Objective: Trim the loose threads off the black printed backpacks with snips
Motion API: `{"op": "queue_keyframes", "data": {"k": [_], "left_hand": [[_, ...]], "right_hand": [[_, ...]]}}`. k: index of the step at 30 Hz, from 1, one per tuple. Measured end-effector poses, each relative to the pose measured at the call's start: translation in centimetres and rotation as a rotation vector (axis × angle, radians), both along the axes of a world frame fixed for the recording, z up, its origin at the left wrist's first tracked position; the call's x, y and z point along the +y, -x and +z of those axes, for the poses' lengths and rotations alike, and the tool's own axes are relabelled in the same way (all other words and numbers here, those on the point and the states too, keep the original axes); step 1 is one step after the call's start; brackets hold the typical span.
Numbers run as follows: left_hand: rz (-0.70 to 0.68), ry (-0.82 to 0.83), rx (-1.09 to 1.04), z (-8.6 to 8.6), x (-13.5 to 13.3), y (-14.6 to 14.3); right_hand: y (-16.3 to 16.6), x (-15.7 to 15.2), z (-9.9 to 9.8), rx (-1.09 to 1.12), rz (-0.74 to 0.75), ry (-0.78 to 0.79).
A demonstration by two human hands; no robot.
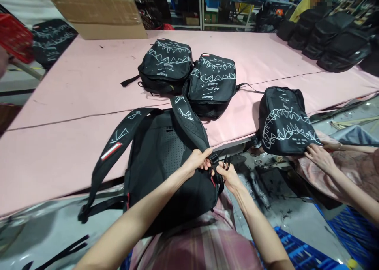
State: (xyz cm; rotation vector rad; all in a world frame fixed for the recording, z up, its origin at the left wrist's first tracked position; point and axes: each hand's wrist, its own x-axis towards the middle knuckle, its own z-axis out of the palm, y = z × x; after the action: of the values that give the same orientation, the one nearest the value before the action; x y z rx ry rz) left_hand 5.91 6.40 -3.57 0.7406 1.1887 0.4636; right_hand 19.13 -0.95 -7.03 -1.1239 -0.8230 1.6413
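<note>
A black backpack (166,175) leans on my lap against the table edge, its padded back panel facing up. Two shoulder straps spread from its top, one out to the left and the other down to my hands. My left hand (197,162) pinches the end of the right shoulder strap (191,122) beside a black plastic buckle (213,158). Closed just right of the buckle, my right hand (230,177) grips the black webbing below it. A small dark pointed tool (226,162), perhaps thread snips, sticks up from that hand. The webbing's exact threading is hidden by my fingers.
Two black printed backpacks (211,80) lie on the pink table (97,84). To the right, a co-worker's hand (321,157) holds another printed backpack (286,120). A cardboard box (97,15) stands at the far left, and stacked black bags (340,41) at the far right. Blue crates (304,250) sit below.
</note>
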Motion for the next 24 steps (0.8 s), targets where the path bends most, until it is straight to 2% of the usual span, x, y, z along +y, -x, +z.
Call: {"op": "queue_keyframes", "data": {"k": [6, 9, 13, 16, 19, 24], "left_hand": [[-0.105, 0.319, -0.136, -2.0, -0.1, -2.6], [-0.117, 0.413, -0.183, -2.4, -0.2, -3.0], [-0.095, 0.431, -0.221, -2.5, -0.3, -3.1], [-0.063, 0.419, -0.246, -2.7, -0.4, -3.1], [-0.050, 0.429, -0.277, -3.2, -0.6, -3.0], [-0.039, 0.401, -0.335, -3.5, -1.2, -2.8]], "right_hand": [[-2.2, -0.9, -1.8, -0.003, -0.082, 0.029], [-2.9, -0.8, -1.9, -0.027, -0.106, 0.025], [-3.3, 0.5, -1.3, -0.068, -0.157, -0.017], [-3.3, 0.7, -1.2, -0.097, -0.135, -0.052], [-3.3, -0.7, -2.0, -0.131, -0.099, -0.044], [-3.3, -2.8, -3.3, -0.164, -0.150, 0.013]]}}
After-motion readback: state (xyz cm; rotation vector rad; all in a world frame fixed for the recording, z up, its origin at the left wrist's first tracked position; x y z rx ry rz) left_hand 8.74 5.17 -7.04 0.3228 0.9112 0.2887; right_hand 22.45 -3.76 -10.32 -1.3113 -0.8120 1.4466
